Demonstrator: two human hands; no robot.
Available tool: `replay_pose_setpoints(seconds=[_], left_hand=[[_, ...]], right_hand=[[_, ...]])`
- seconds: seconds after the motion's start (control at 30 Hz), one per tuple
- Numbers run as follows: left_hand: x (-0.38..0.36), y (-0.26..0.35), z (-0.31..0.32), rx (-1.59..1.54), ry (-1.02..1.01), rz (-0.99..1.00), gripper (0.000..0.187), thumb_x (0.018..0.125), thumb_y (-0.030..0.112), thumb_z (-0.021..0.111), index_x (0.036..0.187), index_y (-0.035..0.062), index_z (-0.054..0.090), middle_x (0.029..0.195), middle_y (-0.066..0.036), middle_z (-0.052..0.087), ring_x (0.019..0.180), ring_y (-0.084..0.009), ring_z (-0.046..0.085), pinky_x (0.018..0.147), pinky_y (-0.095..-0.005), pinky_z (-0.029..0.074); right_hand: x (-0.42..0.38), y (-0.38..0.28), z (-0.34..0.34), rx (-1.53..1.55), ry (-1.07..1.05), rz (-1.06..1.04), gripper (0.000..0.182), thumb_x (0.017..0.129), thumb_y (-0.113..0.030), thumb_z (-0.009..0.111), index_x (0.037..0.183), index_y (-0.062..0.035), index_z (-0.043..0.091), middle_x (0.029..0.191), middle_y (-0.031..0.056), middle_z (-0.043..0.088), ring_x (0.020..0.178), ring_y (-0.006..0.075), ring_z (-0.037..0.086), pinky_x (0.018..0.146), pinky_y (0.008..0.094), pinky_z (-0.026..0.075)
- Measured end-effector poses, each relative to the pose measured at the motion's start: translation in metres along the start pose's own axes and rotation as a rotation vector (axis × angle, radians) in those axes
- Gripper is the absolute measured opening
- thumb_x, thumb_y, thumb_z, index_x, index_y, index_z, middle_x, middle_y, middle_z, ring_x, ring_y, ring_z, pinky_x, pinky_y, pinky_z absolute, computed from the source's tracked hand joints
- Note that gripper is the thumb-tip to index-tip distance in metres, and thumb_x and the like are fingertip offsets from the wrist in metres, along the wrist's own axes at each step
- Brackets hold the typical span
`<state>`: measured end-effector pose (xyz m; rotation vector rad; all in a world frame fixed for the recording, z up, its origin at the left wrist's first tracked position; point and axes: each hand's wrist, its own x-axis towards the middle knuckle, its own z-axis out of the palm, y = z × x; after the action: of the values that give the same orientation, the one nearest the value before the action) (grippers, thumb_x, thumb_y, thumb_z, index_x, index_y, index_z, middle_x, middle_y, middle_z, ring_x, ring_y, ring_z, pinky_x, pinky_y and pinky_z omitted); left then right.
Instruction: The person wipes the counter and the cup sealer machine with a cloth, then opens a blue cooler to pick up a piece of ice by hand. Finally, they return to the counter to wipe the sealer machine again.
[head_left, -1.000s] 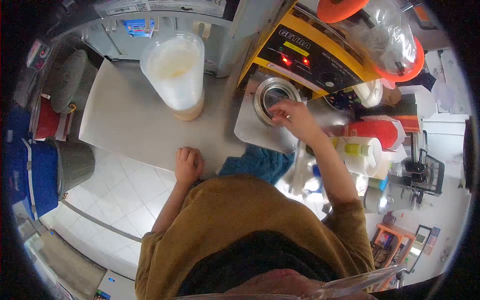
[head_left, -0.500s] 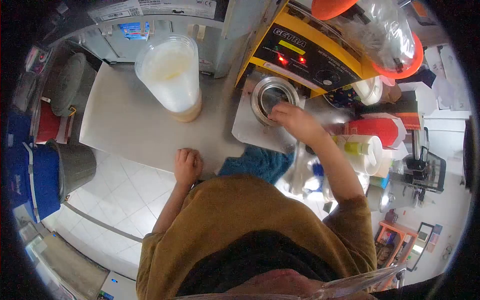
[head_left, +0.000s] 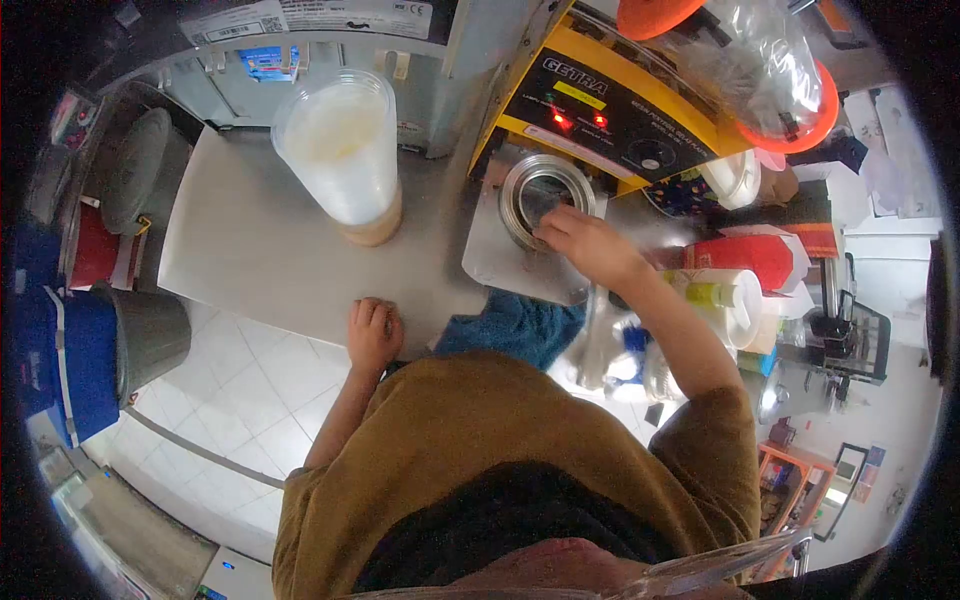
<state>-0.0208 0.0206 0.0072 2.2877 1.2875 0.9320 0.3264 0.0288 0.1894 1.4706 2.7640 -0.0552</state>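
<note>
My right hand (head_left: 588, 243) reaches to the round metal ring (head_left: 510, 205) of the yellow cup sealing machine (head_left: 612, 120). Its fingers are pinched together at the ring's near inner edge, and whatever they grip there is hidden. Inside the ring it looks dark. My left hand (head_left: 374, 333) rests at the counter's front edge with curled fingers and nothing visible in them. Beyond it, a stack of clear plastic cups (head_left: 345, 150) stands on the counter, with a brownish base at its bottom.
The steel counter (head_left: 260, 230) ends above a tiled floor. A blue cloth (head_left: 515, 330) lies at its front edge. To the right are a white bottle (head_left: 735, 305) and a red box (head_left: 745, 262). A film roll with orange ends (head_left: 790, 135) sits on the machine. A grey bin (head_left: 150, 335) stands left.
My right hand stays at the ring, with only a slight shift of hand and forearm. The view has tilted a little. My left hand keeps its place.
</note>
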Motion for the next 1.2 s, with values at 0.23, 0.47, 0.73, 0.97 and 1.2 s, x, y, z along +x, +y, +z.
replay_pose_setpoints(seconds=[0.23,0.47,0.73,0.97,1.2], left_hand=[[0.002,0.001,0.001,-0.009,0.026,0.016,0.014,0.072,0.002,0.062,0.085,0.0055,0.057,0.087,-0.011,0.054,0.082,-0.032,0.052,0.071,-0.0417,0.043],[0.003,0.003,-0.002,-0.02,-0.015,0.009,0.009,0.076,0.004,0.061,0.085,0.0048,0.058,0.088,-0.012,0.055,0.085,-0.0326,0.053,0.075,-0.0426,0.042],[0.001,-0.002,0.0,0.005,-0.045,0.001,0.013,0.074,0.005,0.062,0.086,0.0055,0.057,0.089,-0.012,0.053,0.084,-0.0323,0.051,0.071,-0.0423,0.043],[0.002,0.004,-0.003,0.01,-0.013,-0.025,0.011,0.074,0.002,0.063,0.084,0.0056,0.059,0.088,-0.012,0.056,0.085,-0.0327,0.053,0.074,-0.0422,0.044],[0.002,0.002,-0.001,-0.018,-0.017,-0.012,0.01,0.076,0.003,0.062,0.085,0.0059,0.059,0.089,-0.012,0.056,0.086,-0.0326,0.053,0.075,-0.0432,0.043]], right_hand=[[-0.002,0.002,-0.004,0.028,-0.056,0.014,0.031,0.08,-0.008,0.051,0.11,-0.0053,0.058,0.112,0.0085,0.057,0.111,0.0274,0.055,0.096,0.0341,0.047],[0.012,-0.015,0.003,-0.113,-0.055,0.072,0.029,0.079,-0.008,0.052,0.107,-0.0031,0.057,0.11,0.0116,0.056,0.108,0.0289,0.055,0.093,0.0348,0.048],[0.034,-0.02,-0.004,0.051,-0.021,0.23,0.022,0.078,-0.003,0.05,0.1,0.0001,0.056,0.104,0.0149,0.054,0.107,0.0321,0.054,0.09,0.0384,0.048],[0.02,-0.022,-0.007,0.11,-0.041,0.232,0.02,0.079,-0.005,0.051,0.099,-0.0014,0.056,0.104,0.0149,0.054,0.106,0.0323,0.054,0.09,0.0382,0.047],[0.037,-0.009,0.008,0.133,0.084,0.246,0.02,0.079,-0.005,0.052,0.098,-0.0015,0.057,0.103,0.0152,0.053,0.104,0.0318,0.054,0.088,0.0393,0.047]])
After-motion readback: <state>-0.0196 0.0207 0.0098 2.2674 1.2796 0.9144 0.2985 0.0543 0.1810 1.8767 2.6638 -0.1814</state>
